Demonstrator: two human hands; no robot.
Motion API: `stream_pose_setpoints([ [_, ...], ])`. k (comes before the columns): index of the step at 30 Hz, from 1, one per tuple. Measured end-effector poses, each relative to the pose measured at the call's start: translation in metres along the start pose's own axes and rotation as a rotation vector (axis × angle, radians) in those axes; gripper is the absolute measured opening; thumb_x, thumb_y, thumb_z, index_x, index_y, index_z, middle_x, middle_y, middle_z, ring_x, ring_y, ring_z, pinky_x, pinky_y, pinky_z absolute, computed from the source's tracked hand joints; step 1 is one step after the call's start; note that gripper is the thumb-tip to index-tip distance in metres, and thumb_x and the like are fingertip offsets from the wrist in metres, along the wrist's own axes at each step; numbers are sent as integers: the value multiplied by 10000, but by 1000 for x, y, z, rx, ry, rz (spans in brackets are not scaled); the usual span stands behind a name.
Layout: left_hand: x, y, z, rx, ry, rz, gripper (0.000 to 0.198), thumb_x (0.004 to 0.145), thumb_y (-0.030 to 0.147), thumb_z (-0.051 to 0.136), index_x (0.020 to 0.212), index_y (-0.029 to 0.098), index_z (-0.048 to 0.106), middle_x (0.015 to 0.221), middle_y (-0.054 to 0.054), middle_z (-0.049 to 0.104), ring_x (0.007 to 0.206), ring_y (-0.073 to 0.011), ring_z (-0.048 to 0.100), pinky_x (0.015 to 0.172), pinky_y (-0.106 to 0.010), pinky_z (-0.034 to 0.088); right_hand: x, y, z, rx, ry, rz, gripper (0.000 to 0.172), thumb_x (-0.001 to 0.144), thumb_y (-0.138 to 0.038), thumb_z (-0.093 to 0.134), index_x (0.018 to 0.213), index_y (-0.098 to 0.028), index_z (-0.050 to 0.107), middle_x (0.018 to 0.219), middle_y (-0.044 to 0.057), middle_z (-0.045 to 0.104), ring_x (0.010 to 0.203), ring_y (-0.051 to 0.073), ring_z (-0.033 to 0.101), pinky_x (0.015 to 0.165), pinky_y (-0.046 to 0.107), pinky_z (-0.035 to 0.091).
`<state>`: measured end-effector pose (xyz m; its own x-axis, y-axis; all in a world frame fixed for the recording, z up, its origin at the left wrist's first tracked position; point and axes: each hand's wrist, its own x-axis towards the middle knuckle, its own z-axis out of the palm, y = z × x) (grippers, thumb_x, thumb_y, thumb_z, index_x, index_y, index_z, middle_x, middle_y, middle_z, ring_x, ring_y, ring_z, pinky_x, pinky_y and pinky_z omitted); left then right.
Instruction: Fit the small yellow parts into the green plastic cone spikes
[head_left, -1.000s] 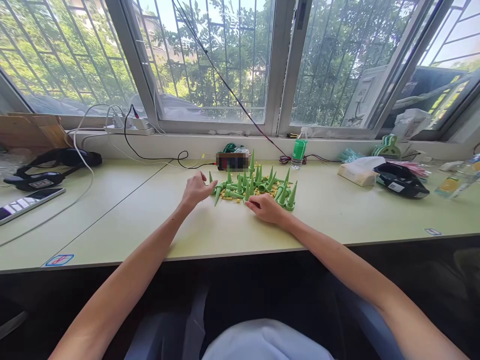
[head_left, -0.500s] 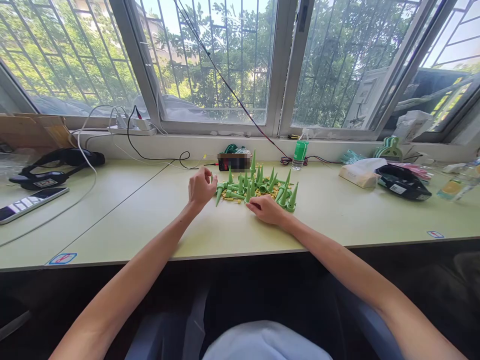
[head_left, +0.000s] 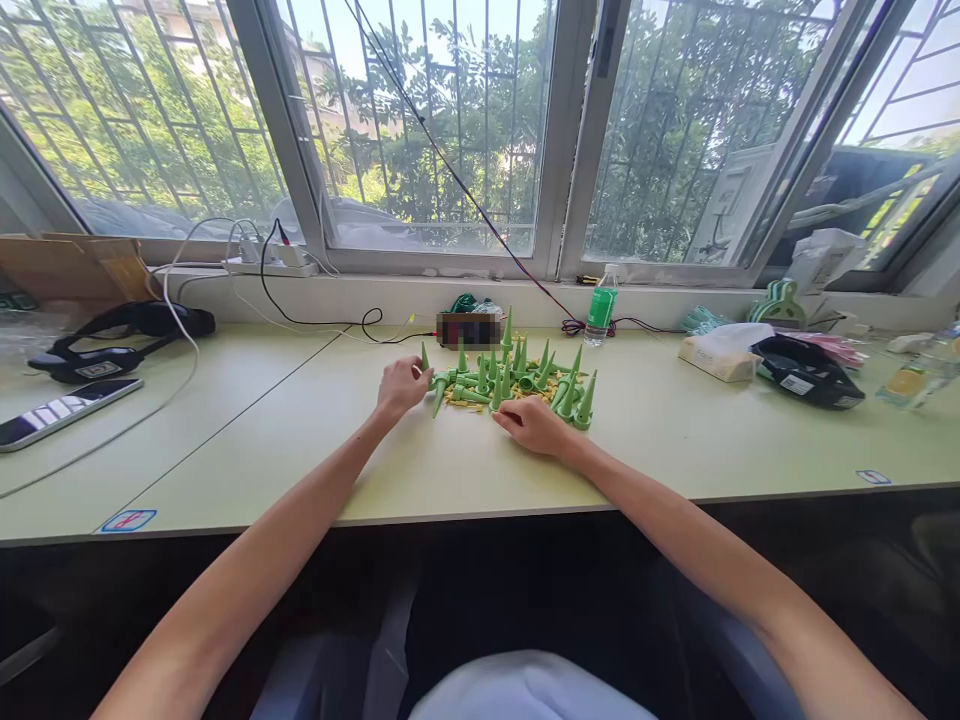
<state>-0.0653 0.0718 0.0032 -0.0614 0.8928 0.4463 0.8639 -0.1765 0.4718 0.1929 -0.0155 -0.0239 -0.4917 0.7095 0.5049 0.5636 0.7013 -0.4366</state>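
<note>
Along the far left of the pale tabletop (head_left: 225, 460): one brown carton (head_left: 52, 268), at the back; one black strapped device (head_left: 97, 368), before it; one smartphone (head_left: 71, 410), lying flat; one white cable (head_left: 196, 355), looping past the phone's right side. At the front edge, one blue-bordered sticker (head_left: 129, 521). On the sill, one power strip (head_left: 259, 268) with plugs seated.

Left of centre: left hand (head_left: 403, 386), at the left end of the heap, fingers bent and partly closed beside one upright green spike (head_left: 424, 354); whether they grip it cannot be told.

Centre: one heap of green spikes (head_left: 544, 370), some upright, some on their sides, with small yellow pieces (head_left: 465, 404) scattered among them. Behind the heap, one dark box-shaped item (head_left: 465, 330), partly blurred out.

Right of centre: right hand (head_left: 531, 424), at the heap's near edge, fingers curled nearly closed at the foot of an upright spike (head_left: 496, 388); any hold is hidden. Behind, one green-labelled bottle (head_left: 601, 312), standing.

Right: one tissue pack (head_left: 716, 360), touching or nearly touching a second black device (head_left: 814, 378); at the far right, one clear bottle with an orange-yellow label (head_left: 904, 382).
</note>
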Motion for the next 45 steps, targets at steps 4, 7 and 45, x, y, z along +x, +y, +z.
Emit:
stream_pose_setpoints([
  [4, 8, 15, -9, -108, 92, 67, 245, 837, 414, 585, 804, 190, 678, 807, -69, 735, 739, -215, 677, 771, -327, 493, 1, 1, 1, -9, -3, 8, 368, 963, -294, 492, 619, -183, 419, 551, -42, 414, 527, 86, 348, 580, 233, 271],
  [7, 21, 35, -13, -187, 127, 118, 268, 832, 437, 595, 803, 185, 681, 797, -60, 735, 685, -198, 671, 757, -320, 493, 1, 2, 2, -15, -14, 14, 360, 965, -293, 489, 626, -181, 439, 561, -38, 433, 540, 89, 361, 592, 232, 281],
  [45, 68, 57, 33, -97, -41, 131, 175, 786, 331, 666, 734, 175, 604, 849, -122, 688, 811, -244, 625, 782, -355, 466, 1, -1, 0, -41, -34, 26, 348, 964, -280, 507, 632, -176, 490, 571, -32, 453, 545, 93, 359, 588, 237, 270],
])
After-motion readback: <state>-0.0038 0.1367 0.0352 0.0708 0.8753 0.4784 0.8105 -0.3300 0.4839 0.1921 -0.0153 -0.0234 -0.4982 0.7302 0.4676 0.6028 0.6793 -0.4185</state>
